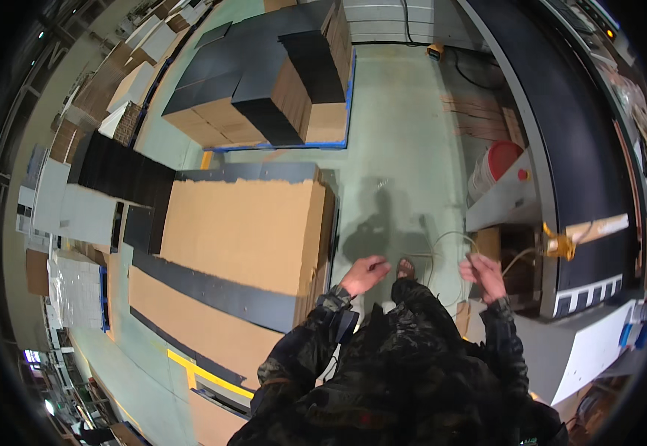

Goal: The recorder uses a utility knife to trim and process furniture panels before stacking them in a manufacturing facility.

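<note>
Evidently, we have the pale cord right of centre, arching leftward from beside our nearer right hand, its fingers curled around what we cannot tell, our left hand half-open, seemingly empty.

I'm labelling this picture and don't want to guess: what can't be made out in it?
All in the head view:
- Right hand: its curled fingers hide whether its grip closes on the pale cord.
- Left hand: its own back and fingers hide the palm.
- Black conveyor: far end cut off by the top edge.
- Orange-yellow item: too small to identify.
</note>
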The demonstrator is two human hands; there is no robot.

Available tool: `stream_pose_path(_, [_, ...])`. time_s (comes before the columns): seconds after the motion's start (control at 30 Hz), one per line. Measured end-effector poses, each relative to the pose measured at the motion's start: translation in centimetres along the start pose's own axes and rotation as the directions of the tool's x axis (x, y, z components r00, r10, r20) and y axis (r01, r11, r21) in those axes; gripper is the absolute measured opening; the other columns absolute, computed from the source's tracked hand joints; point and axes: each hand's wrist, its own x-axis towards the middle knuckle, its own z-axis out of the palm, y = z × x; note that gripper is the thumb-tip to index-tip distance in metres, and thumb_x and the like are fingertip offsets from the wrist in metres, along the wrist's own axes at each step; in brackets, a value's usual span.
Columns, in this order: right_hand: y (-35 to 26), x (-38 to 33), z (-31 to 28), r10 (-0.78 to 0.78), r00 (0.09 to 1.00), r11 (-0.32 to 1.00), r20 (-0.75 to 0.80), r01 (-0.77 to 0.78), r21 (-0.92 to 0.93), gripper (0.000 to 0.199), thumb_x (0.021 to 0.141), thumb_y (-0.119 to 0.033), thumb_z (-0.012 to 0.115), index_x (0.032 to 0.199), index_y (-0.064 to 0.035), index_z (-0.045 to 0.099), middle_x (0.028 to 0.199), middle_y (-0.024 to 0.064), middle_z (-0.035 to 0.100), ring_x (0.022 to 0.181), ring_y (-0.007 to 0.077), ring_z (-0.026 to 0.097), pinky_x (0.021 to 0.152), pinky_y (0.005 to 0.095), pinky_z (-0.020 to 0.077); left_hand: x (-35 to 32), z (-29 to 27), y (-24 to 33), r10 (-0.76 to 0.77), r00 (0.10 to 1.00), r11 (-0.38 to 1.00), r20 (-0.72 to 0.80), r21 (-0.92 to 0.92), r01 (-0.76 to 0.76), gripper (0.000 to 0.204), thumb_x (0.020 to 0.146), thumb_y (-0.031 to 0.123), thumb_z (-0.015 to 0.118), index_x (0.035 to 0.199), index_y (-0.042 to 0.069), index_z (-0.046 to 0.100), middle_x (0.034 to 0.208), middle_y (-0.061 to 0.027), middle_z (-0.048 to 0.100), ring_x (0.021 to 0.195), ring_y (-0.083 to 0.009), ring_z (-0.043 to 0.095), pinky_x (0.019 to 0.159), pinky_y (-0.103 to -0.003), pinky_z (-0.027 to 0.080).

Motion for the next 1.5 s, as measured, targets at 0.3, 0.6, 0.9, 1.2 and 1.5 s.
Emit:
stream_pose_path(0.3, [-17.5,23.1,14.1,0.044,0.917,0.972,0.397,0.053,-0.231,0.045,0.099,-0.034,0.058,0.124,0.0021,0.058,0.104,0.0094,0.067,0.093,0.0158,0.064,0.081,0.0308,0.0519,11.5,-6.0,9.7,-0.075,0.993,0.977,-0.087,-0.206,0.056,0.048,0.095,0.028,0.064,0.129,-0.004,0.055,0.111,-0.0092,0.066,0.103,-0.0135,0.060,0.091,-0.027,0.048])
stream_pose_path(0.6, [-30.4,45.8,16.0,0.083,0.945,0.962,0.316,0.007,-0.272,0.038,0.097,-0.031,0.062,0.119,-0.0003,0.061,0.100,0.0109,0.069,0.087,0.0165,0.066,0.078,0.0294,0.0535,31.9,-20.8,19.0,-0.052,0.971,0.920,-0.233,-0.390,-0.044,0.043,0.097,0.026,0.064,0.128,-0.003,0.056,0.101,-0.0052,0.067,0.090,-0.0115,0.063,0.082,-0.027,0.051])
stream_pose_path(0.9, [-43.1,59.5,11.3,0.084,0.991,0.991,0.100,-0.073,-0.109,0.031,0.100,-0.024,0.057,0.118,0.0020,0.059,0.098,0.0118,0.070,0.081,0.0156,0.067,0.075,0.0301,0.0566,53.7,-33.9,34.0,-0.071,0.939,0.606,-0.337,-0.762,-0.228,0.039,0.094,0.043,0.065,0.107,0.007,0.059,0.094,-0.0069,0.065,0.086,-0.0204,0.067,0.080,-0.037,0.056])
stream_pose_path(1.2, [-53.9,74.3,8.1,0.098,0.994,0.989,0.046,-0.092,-0.112,0.040,0.098,-0.029,0.060,0.120,0.0040,0.059,0.100,0.0137,0.069,0.087,0.0188,0.067,0.079,0.0325,0.0563,81.4,-50.0,46.0,-0.274,0.776,-0.083,-0.568,-0.790,-0.607,0.089,0.075,0.061,0.076,0.119,-0.010,0.048,0.118,-0.0196,0.057,0.101,-0.0295,0.060,0.096,-0.046,0.052])
stream_pose_path(1.5, [-64.3,84.9,6.5,0.129,0.990,0.980,0.055,-0.119,-0.160,0.034,0.097,-0.025,0.062,0.114,0.0039,0.062,0.097,0.0137,0.069,0.079,0.0180,0.068,0.072,0.0287,0.0570,90.0,-58.4,44.2,-0.374,0.635,-0.144,-0.676,-0.634,-0.760,0.087,0.086,0.063,0.063,0.144,0.005,0.034,0.137,-0.0134,0.045,0.126,-0.0272,0.045,0.104,-0.041,0.044])
